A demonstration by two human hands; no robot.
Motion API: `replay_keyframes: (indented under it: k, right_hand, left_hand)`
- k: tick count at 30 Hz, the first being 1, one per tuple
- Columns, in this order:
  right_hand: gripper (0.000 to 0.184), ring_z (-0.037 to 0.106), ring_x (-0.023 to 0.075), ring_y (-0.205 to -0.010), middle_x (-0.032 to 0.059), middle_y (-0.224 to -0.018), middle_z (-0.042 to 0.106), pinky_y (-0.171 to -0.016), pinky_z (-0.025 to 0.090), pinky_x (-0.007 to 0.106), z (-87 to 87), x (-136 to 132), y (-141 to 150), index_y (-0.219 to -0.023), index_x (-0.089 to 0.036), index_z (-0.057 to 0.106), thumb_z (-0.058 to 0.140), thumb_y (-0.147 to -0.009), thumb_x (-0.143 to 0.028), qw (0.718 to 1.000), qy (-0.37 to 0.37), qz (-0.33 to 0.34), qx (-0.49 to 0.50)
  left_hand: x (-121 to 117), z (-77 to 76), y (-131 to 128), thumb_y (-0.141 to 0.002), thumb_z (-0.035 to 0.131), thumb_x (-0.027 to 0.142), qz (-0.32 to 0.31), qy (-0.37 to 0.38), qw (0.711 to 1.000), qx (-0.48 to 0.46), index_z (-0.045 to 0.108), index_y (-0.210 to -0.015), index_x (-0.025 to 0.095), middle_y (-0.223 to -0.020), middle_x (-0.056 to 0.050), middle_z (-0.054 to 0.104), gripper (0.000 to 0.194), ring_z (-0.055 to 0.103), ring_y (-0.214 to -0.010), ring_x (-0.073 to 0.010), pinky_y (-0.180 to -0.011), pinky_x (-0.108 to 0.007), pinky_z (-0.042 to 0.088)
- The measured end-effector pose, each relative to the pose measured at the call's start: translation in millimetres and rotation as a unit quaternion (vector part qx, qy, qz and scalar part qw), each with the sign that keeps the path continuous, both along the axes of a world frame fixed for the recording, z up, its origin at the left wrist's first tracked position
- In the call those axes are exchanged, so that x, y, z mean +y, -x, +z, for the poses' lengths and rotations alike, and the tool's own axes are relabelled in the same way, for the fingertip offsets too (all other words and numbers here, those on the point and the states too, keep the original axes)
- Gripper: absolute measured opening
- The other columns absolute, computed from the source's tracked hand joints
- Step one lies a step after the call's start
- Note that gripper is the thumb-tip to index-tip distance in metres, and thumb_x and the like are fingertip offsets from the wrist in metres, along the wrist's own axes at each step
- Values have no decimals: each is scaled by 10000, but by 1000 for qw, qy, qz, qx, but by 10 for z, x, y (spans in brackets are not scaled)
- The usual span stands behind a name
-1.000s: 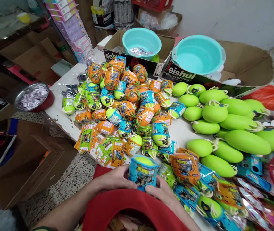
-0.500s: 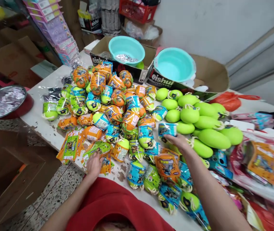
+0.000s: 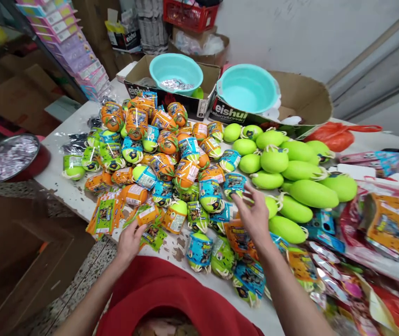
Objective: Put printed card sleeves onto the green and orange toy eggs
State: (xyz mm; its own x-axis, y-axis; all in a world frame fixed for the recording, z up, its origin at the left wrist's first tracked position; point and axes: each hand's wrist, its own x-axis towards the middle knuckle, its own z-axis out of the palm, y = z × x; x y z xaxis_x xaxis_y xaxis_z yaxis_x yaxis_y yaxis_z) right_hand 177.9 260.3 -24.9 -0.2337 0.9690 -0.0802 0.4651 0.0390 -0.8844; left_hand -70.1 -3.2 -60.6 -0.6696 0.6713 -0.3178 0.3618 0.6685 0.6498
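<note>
My left hand [image 3: 131,240] is at the table's front edge, its fingers closed on an orange printed wrapper [image 3: 147,214]. Just below it lies a flat green wrapper [image 3: 154,237]. My right hand [image 3: 255,212] is over the right side of the pile, thumb and fingers apart. By its fingertips sits a green plastic egg in a blue wrapper [image 3: 234,183]; whether they touch is unclear. Many wrapped eggs [image 3: 162,165] in orange, green and blue cover the middle. Bare lime-green eggs [image 3: 274,159] with white cords lie to the right. A stack of flat wrappers [image 3: 104,212] is at the left.
Two turquoise basins [image 3: 248,88] sit in cardboard boxes [image 3: 304,93] at the back. A metal bowl of small packets [image 3: 8,158] stands at the left. An orange-red plastic bag [image 3: 332,136] and packaged items [image 3: 391,224] lie at the right.
My right hand has let go of the blue-wrapped egg, which now rests against the pile, and its fingers have spread. My left hand has lifted an orange wrapper from the table.
</note>
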Motion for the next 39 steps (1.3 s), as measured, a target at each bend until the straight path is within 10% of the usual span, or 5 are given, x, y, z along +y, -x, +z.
replay_keyframes:
  k: [5,9,20,27,39]
  right_hand:
    - [650,591,262,-1041,104,-1170,627,-928,441,433,84,-988,536,-1201,-182,580,741,-643,-475,880,336,287,173]
    - [469,653,236,-810,40,-879,721,-829,486,413,-104,-1164,714,-912,-150,715,745,-610,-508,840,418,244,243]
    - [322,550,143,-570,-11,-632,649,-561,457,257,-49,-896,544,-658,-150,678,801,-528,-418,936,276,47,212]
    - [217,541,130,-550,-11,-607,630,-514,405,221,132,-621,200,-680,-156,651,655,-719,-370,965,210,117,106]
    - [297,592,228,-993,110,-1104,640,-842,464,372,1,558,-774,-1121,-170,597,429,-880,-208,932,-130,237,-242]
  left_hand:
    - [402,559,-145,-816,516,361,-104,-92,962,-235,634,-976,176,-904,-31,664,271,571,-871,-208,-794,-281,432]
    - [564,587,-212,-803,528,353,-155,-86,951,-252,646,-809,166,-719,8,618,221,533,-701,-163,-652,-242,409]
    - [1022,323,-642,-675,655,484,-9,-136,944,-301,586,-644,154,-570,32,543,339,463,-532,-118,-498,-210,329]
    - [1195,418,-551,-735,619,432,-34,-132,962,-235,649,-674,156,-597,24,575,284,493,-584,-131,-535,-212,372]
    - [1530,611,-674,-720,714,318,79,-215,786,-575,660,-1015,192,-966,-50,718,325,665,-844,-193,-723,-260,520]
